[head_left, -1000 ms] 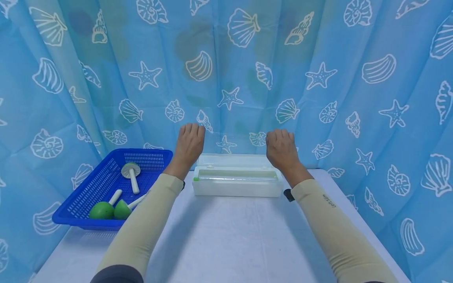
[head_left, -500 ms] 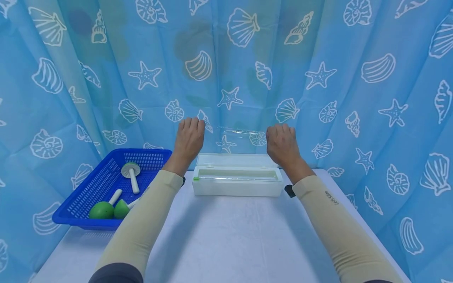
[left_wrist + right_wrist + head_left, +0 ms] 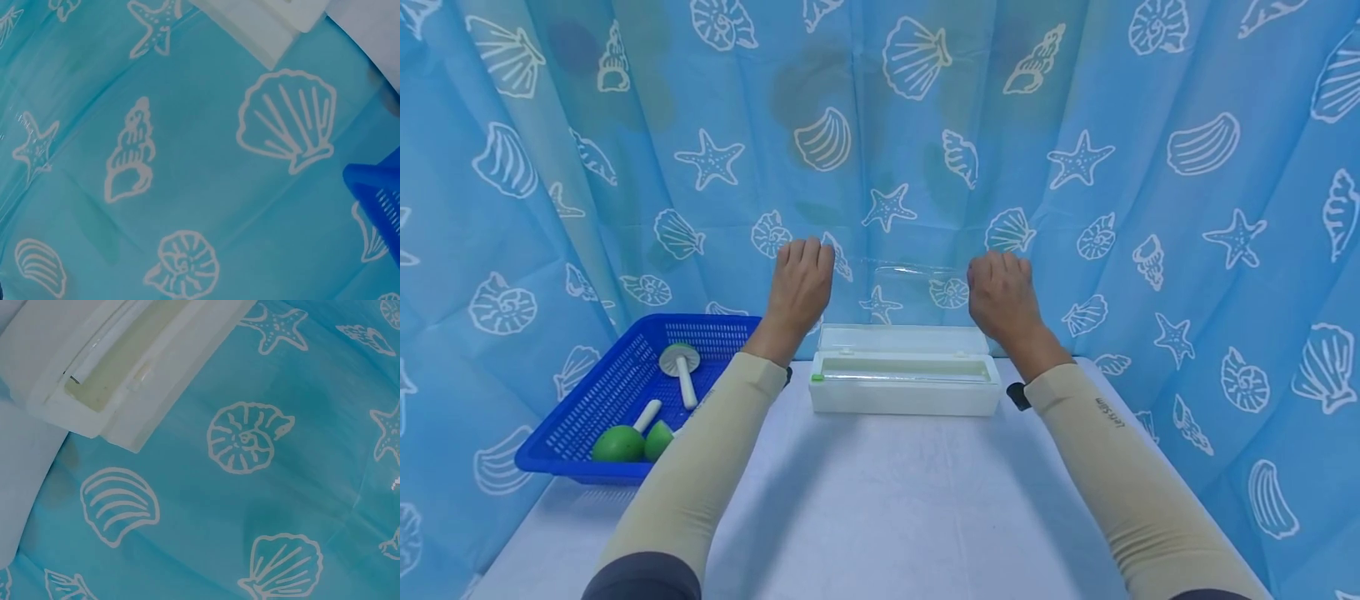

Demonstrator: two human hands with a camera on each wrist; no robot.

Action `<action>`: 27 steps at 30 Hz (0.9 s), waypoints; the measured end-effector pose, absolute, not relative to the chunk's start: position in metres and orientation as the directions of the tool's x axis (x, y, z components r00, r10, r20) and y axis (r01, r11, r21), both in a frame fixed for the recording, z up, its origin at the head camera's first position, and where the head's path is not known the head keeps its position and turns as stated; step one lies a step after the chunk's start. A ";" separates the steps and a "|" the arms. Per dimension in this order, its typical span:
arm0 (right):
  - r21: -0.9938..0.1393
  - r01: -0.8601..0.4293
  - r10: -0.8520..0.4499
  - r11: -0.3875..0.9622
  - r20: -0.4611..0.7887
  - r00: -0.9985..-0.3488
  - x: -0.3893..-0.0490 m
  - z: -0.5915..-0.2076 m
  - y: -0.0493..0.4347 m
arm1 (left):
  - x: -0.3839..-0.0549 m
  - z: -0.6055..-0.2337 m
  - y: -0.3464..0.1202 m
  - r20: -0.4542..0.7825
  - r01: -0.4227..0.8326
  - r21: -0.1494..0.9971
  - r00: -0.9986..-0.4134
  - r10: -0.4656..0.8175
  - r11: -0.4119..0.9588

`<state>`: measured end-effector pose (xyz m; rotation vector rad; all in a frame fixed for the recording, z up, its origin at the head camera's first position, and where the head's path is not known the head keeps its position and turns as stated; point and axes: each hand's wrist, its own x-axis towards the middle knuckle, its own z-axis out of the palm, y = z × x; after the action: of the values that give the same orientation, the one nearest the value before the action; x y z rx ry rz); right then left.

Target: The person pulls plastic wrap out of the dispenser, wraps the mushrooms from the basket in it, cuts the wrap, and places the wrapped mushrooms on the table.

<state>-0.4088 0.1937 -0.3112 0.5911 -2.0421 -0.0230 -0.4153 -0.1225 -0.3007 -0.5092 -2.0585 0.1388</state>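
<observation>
A clear sheet of cling film [image 3: 917, 271] is stretched between my two hands, above and behind a white cling film dispenser [image 3: 906, 400]. My left hand [image 3: 802, 283] pinches its left end with curled fingers, and my right hand [image 3: 1006, 296] grips the right end. Both thumbs are hidden from the head view. The dispenser's lid [image 3: 902, 339] stands raised at the back, and a green slider [image 3: 817, 378] sits at the left of its front edge. Neither wrist view shows the fingers; the dispenser [image 3: 119, 419] appears at the upper left of the right one.
At the left stands a blue basket [image 3: 561, 425] holding several green-and-white pieces, among them a mushroom-shaped one [image 3: 679, 360] with a white stem. A white cloth [image 3: 910, 508] covers the table. A blue shell-print curtain [image 3: 880, 108] hangs right behind the dispenser.
Both hands have risen a little, and the right one has shifted slightly to the right. The cling film between them now shows more plainly. The dispenser has stayed in place.
</observation>
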 end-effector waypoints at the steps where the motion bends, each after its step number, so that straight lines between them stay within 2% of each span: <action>1: 0.253 -0.398 -0.416 0.882 0.814 -0.406 -0.409 -0.310 0.194 | -0.415 -0.300 -0.123 0.802 0.299 -0.301 -0.435 0.410 0.906; 6: 0.261 -0.397 -0.418 0.880 0.823 -0.385 -0.408 -0.305 0.195 | -0.414 -0.294 -0.123 0.814 0.306 -0.307 -0.406 0.415 0.901; 12: 0.265 -0.406 -0.424 0.875 0.825 -0.375 -0.405 -0.298 0.195 | -0.411 -0.288 -0.125 0.817 0.304 -0.310 -0.399 0.416 0.901; 19: 0.280 -0.409 -0.426 0.868 0.844 -0.326 -0.404 -0.290 0.195 | -0.407 -0.283 -0.126 0.833 0.299 -0.316 -0.367 0.414 0.900; 27: 0.278 -0.404 -0.419 0.871 0.850 -0.320 -0.403 -0.283 0.198 | -0.404 -0.277 -0.125 0.858 0.306 -0.308 -0.319 0.402 0.901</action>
<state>-0.4029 0.1976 -0.2831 0.6063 -1.9430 -0.0171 -0.4043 -0.1254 -0.2767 -0.5188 -1.9267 0.1053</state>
